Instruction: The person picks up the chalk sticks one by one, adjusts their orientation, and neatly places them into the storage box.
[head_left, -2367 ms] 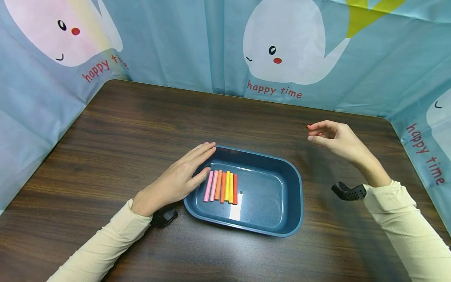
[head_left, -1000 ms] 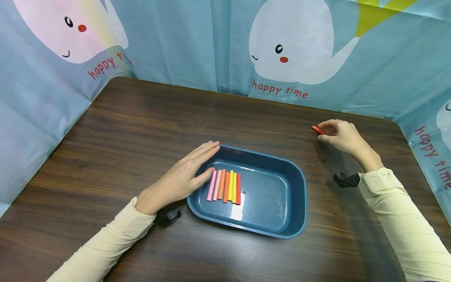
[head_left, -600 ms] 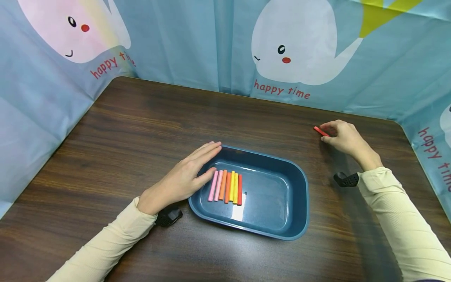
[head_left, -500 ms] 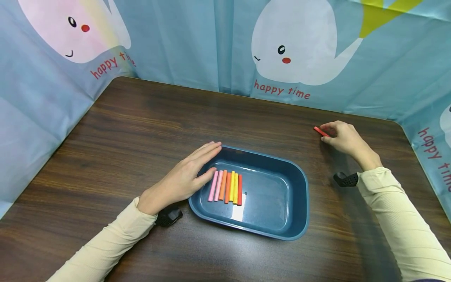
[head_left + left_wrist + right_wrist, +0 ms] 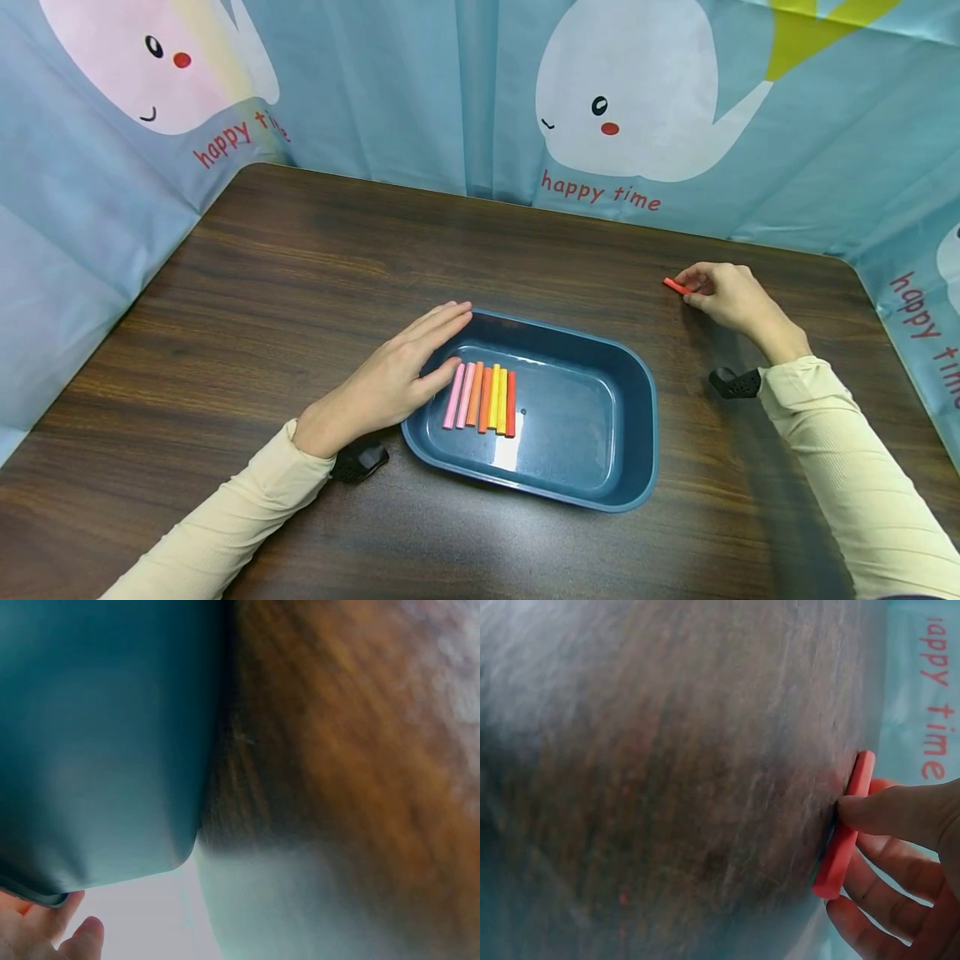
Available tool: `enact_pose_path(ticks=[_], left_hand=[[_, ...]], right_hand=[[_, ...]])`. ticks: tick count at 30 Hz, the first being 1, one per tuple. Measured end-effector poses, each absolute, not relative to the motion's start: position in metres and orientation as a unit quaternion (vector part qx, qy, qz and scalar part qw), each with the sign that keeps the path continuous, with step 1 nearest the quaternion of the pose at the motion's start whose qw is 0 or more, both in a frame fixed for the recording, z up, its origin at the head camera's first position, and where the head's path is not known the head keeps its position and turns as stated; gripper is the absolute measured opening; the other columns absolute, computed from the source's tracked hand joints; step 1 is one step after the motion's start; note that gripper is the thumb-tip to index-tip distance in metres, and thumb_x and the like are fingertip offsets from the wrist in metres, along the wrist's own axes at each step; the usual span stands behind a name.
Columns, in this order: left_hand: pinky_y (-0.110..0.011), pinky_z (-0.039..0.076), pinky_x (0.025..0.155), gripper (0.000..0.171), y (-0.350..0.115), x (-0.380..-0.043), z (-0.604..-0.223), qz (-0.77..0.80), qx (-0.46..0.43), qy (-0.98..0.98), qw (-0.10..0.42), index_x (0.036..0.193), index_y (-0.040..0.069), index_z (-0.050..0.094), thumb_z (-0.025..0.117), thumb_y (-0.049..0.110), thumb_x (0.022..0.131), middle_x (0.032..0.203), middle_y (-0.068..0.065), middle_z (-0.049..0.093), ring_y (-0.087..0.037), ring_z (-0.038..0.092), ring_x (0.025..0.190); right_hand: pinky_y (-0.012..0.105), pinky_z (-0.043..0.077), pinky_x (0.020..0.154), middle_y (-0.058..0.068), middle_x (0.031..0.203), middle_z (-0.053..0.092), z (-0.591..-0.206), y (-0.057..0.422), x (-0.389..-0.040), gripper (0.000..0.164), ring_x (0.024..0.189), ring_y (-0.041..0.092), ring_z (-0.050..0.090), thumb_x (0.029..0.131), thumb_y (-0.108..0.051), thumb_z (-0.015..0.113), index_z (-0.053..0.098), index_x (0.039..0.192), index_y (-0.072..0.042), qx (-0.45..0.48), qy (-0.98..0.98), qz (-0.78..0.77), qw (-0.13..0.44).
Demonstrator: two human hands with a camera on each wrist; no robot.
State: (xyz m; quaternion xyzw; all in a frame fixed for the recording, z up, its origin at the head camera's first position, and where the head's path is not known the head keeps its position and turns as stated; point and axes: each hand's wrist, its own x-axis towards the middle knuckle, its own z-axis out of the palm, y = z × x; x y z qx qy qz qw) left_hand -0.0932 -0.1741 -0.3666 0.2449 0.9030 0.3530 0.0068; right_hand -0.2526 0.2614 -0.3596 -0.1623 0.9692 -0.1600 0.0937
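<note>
My right hand (image 5: 731, 296) pinches a red chalk stick (image 5: 672, 285) between thumb and fingers at the far right of the table. In the right wrist view, the thumb presses the red chalk stick (image 5: 845, 855) near its middle, with the other fingers behind it. My left hand (image 5: 382, 375) lies with straight fingers over the left rim of a dark blue basin (image 5: 585, 492). Inside, at its left side, several chalk sticks lie in a row: pink (image 5: 453, 396), orange (image 5: 475, 393), yellow (image 5: 492, 397) and red (image 5: 511, 404). The basin wall (image 5: 105, 750) fills much of the left wrist view.
The brown wood-grain table (image 5: 315, 242) extends around the basin. A light blue curtain (image 5: 375, 92) with whale prints surrounds its back and sides. A black wrist camera (image 5: 358, 461) sits under the left wrist, and another black camera (image 5: 733, 383) by the right.
Over the last half second my right hand and the red chalk stick have come slightly nearer to me. My left hand and the chalk row in the basin look the same.
</note>
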Motion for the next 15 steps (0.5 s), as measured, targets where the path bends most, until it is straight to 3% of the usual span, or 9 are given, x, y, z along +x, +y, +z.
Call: enact_pose_path(ticks=[15], left_hand=[[-0.049,0.029,0.120,0.061,-0.1737,-0.0933,-0.3661,0.351,0.244,0.904,0.007,0.151,0.004,0.039,0.064,0.013,0.096,0.161,-0.007,0.034,-0.027,0.027,0.152]], right_hand=[[0.036,0.046,0.069,0.026,0.100,0.067,-0.3506,0.2562,-0.2452,0.026,0.088,0.037,0.064,0.090,-0.004,0.062,0.064,0.114,0.006,-0.152,0.971,-0.167,0.075]])
